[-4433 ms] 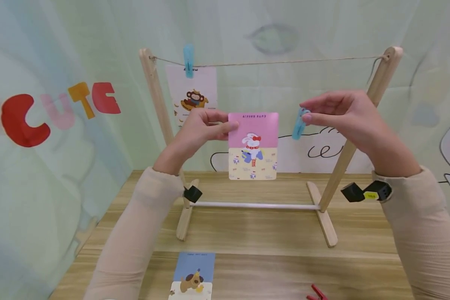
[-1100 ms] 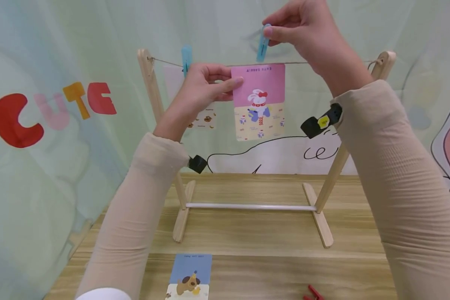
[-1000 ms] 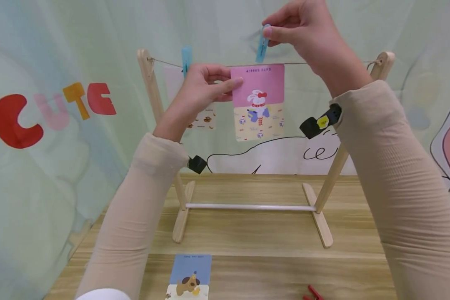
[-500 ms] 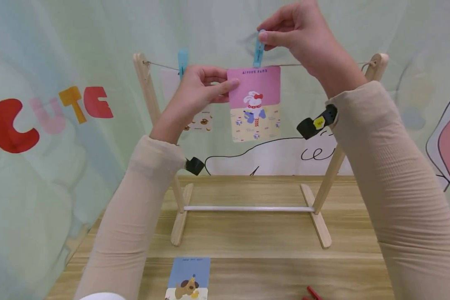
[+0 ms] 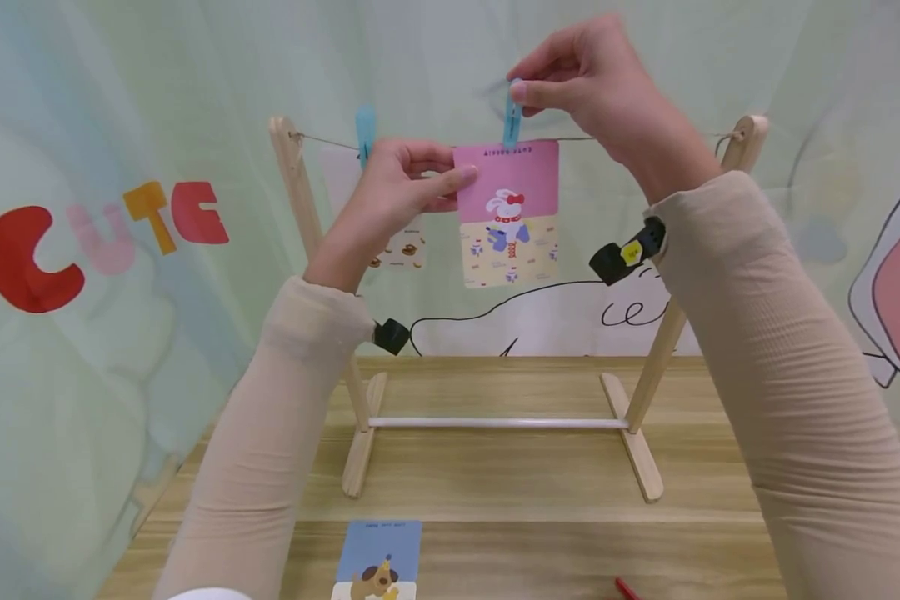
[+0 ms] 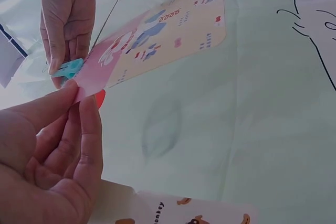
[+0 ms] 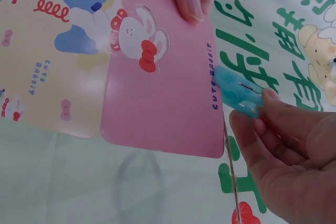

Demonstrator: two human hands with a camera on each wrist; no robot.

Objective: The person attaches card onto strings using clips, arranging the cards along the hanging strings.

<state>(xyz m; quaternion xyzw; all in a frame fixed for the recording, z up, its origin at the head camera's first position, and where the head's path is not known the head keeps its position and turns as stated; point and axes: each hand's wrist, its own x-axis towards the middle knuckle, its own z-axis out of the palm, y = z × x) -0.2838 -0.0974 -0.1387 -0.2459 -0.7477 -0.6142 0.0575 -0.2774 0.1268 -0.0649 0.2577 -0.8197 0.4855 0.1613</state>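
My left hand [image 5: 412, 179] pinches the left edge of a pink and cream rabbit card [image 5: 506, 212], held upright against the string [image 5: 581, 138]. Above the card's top edge, my right hand [image 5: 588, 92] pinches a blue clothespin [image 5: 512, 117] by its upper end. In the right wrist view the clothespin's tip [image 7: 231, 85] laps over the card's top edge beside the printed words. A monkey card [image 5: 401, 246] hangs further left under another blue clothespin [image 5: 366, 133], partly hidden by my left hand.
The string runs between two wooden posts [image 5: 292, 179] joined low down by a white rod [image 5: 495, 422]. On the wooden table [image 5: 495, 483] lie a blue dog card [image 5: 378, 554] and, at the bottom edge, part of a red clothespin [image 5: 627, 588].
The rabbit card has risen from below the string to string height. My right hand has brought the blue clothespin up over the string, then down onto the card's top edge.
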